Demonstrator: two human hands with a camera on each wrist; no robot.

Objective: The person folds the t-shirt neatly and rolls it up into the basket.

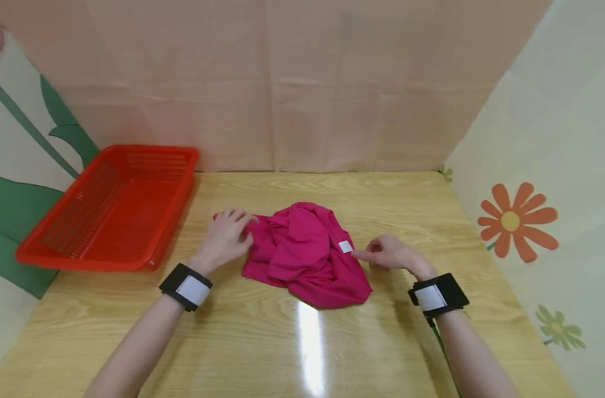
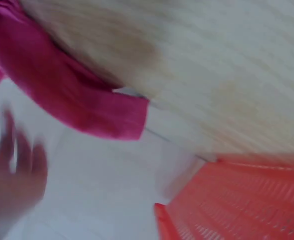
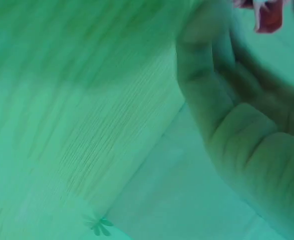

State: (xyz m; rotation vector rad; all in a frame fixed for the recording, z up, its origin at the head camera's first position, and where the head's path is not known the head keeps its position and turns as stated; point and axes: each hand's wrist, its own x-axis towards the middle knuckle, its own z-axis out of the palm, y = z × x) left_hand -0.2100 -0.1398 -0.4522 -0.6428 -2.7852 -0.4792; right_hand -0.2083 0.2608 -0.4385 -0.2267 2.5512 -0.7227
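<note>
A crumpled bright pink garment [image 1: 302, 249] lies on the table with a small white tag [image 1: 345, 246] at its right side. My left hand [image 1: 227, 235] hovers over the garment's left end, its fingers loosely bent. The left wrist view has that hand blurred, beside a narrow pink strip of the garment [image 2: 82, 100] and apart from it. At the right, the thumb of my right hand [image 1: 389, 253] points at the tag, its tip right by the tag's edge, while the fingers bend loosely. A gap separates its fingers and thumb in the right wrist view, with a bit of reddish cloth [image 3: 270, 17] beyond.
To the left stands a red plastic basket [image 1: 148, 215] with slotted walls, close to my left forearm. The wooden table [image 1: 242, 342] meets a pinkish sheet [image 1: 302, 110] at the back and a flower-printed wall [image 1: 571, 166] on the right.
</note>
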